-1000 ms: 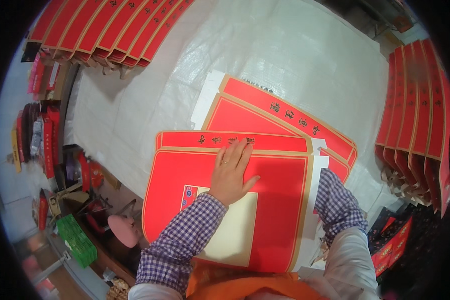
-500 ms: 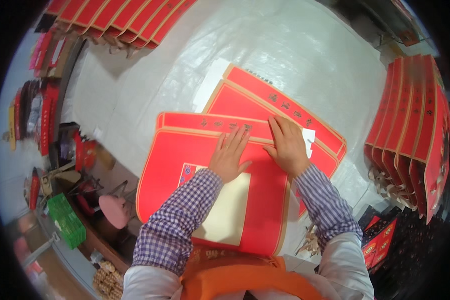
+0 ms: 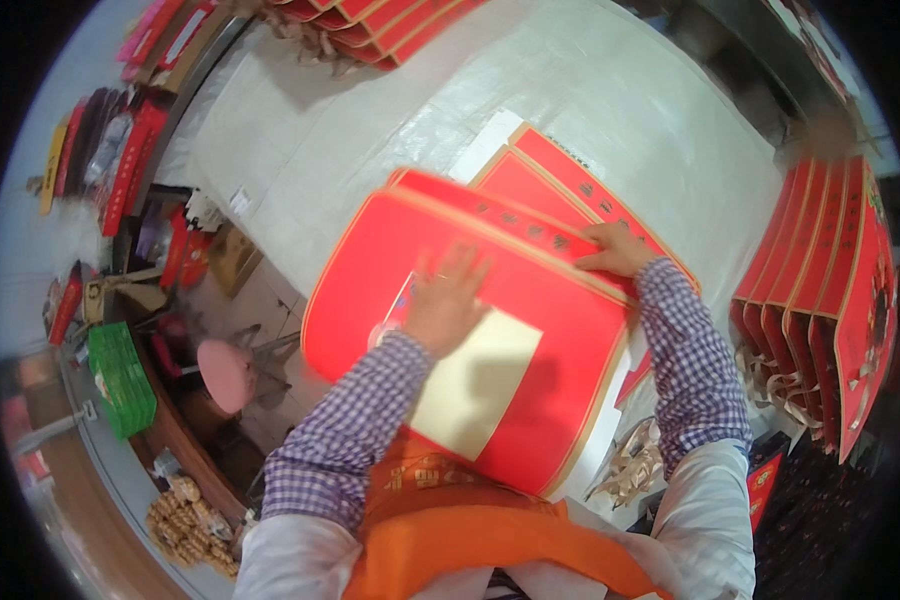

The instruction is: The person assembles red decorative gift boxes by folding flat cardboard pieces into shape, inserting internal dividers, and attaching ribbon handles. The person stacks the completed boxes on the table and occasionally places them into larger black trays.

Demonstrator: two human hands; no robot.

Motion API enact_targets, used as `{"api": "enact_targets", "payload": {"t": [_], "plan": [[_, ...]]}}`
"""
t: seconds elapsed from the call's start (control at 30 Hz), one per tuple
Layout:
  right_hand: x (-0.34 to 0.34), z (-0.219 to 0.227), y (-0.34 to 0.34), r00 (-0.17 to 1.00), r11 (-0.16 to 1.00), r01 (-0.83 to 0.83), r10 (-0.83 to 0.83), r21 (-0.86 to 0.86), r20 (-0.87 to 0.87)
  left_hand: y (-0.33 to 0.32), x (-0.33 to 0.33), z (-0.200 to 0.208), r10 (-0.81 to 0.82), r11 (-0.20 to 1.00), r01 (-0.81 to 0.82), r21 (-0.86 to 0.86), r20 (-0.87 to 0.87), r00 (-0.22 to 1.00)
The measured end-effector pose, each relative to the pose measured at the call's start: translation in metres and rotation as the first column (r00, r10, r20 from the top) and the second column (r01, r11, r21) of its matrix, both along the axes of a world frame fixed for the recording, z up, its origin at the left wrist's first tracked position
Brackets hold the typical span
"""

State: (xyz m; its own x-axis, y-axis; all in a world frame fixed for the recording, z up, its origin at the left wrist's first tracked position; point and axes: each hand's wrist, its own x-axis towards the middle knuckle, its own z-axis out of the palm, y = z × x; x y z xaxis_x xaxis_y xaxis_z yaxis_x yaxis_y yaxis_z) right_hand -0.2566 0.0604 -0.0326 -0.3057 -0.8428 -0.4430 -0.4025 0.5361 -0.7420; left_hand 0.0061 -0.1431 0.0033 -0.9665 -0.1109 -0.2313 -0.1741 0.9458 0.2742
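Note:
A red cardboard bag blank (image 3: 490,410) with tan edges and a cream panel lies in front of me, its far strip folded up along a crease. My left hand (image 3: 448,305) is over its middle, fingers spread and slightly blurred; I cannot tell whether it touches. At the right end of the folded strip, my right hand (image 3: 622,252) grips the edge between bent fingers and thumb. Beneath lies a second red cardboard blank (image 3: 540,185), turned at an angle, with a white flap (image 3: 485,145) showing at its far left corner.
Red bags with ribbon handles stand in a row at the right (image 3: 805,290), and more red bags (image 3: 380,25) stand at the far left. Pale plastic sheeting (image 3: 660,110) covers the table. Tan ribbons (image 3: 635,465) lie near my right forearm. A pink stool (image 3: 226,375) and green cartons (image 3: 122,380) are left.
The upper blank has turned and its far strip is folded up more. My right hand has gone from lying flat to gripping the strip's right end. My left hand has slid nearer me across the sheet.

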Motion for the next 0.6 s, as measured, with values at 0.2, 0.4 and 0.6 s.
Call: {"api": "enact_targets", "payload": {"t": [0.2, 0.4, 0.6], "plan": [[-0.027, 0.034, 0.113, 0.725, 0.755, 0.655, -0.615, -0.033, 0.310, -0.083, 0.100, 0.068, 0.467, 0.860, -0.508, -0.050, -0.324, 0.823], [0.055, -0.036, 0.170, 0.538, 0.523, 0.840, -0.838, -0.144, 0.090, -0.015, 0.065, 0.068, 0.446, 0.892, -0.382, 0.242, -0.334, 0.830], [0.169, -0.082, 0.201, 0.303, 0.308, 0.951, -0.914, -0.027, 0.268, 0.048, -0.025, 0.033, -0.061, 0.983, 0.098, 0.153, -0.229, 0.972]]}}
